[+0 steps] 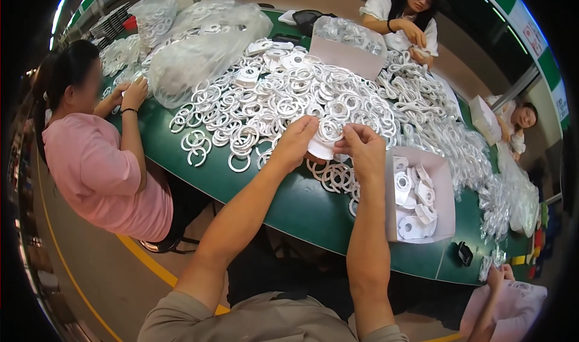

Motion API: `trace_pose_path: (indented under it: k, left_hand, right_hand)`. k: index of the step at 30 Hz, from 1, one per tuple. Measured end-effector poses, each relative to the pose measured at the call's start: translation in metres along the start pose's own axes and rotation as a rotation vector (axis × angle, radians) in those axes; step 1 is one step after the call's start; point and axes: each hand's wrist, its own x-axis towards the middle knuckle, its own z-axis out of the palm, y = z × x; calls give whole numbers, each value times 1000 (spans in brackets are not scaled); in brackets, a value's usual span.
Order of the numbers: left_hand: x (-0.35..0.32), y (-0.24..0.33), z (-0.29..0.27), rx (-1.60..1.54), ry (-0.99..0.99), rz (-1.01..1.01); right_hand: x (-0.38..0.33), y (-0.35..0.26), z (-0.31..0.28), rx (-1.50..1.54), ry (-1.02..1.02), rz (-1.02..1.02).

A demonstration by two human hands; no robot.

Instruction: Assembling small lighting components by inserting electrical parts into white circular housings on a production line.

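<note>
- Head view: a white part [321,149] is held between both hands, over the near edge of the pile of rings [241,137].
- By the left hand [293,144], the part is gripped at its left side, the fingers narrowed on it.
- By the right hand [367,153], its right side is pinched between thumb and fingers.
- A ring [331,128] is seen at the part's upper edge; whether the two are joined cannot be told.
- Just right of the right forearm, a box [446,200] is partly filled with similar white parts.
- Behind the pile, a second box [341,57] is set, with a clear bag [190,67] to its left.
- Coiled cables [416,91] are heaped right of the rings.
- All this is carried by the green desk [280,206].
- At the left, small work is handled by a person in pink [99,155].
</note>
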Motion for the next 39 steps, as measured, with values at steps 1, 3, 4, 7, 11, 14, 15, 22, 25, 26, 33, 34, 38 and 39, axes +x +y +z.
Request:
trace_pose_path:
  k: [1,3,4,7,11,14,15,22,25,26,33,34,38,39]
  left_hand:
    - [0,0,1,-1,0,-1]
    - [-2,3,2,5,4,-21]
    - [-2,1,1,5,6,-21]
    - [1,-3,-3,19,-7,35]
    - [-3,4,2,18,-21,-15]
    - [-4,5,3,72,-31,-24]
    - [-4,4,1,87,-25,6]
    - [-2,-1,-3,233,-83,148]
    - [-3,-1,-5,302,-148,118]
    - [-3,-3,-7,378,-151,165]
    - [-6,2,-1,535,-161,272]
    - [-7,3,-1,538,-168,270]
    - [-7,8,1,592,-195,285]
    - [-7,10,0,589,-192,293]
  right_hand:
    - [0,-1,0,-1,0,1]
    - [-1,-3,1,-26,20,5]
    - [-1,-3,1,-26,19,6]
    - [-1,-2,3,-110,15,-17]
    - [-4,-3,4,-222,41,-15]
    - [-3,1,3,-236,41,-35]
    - [-2,3,4,-230,24,-50]
    - [-5,2,4,-292,-186,9]
    - [-2,6,-1,-307,-198,2]
    - [-2,6,0,-298,-194,14]
    - [-1,4,-3,-399,-207,-54]
    - [1,6,-4,-395,-201,-54]
    - [2,10,-5,-423,-169,-110]
    - [0,11,-1,-428,-148,-134]
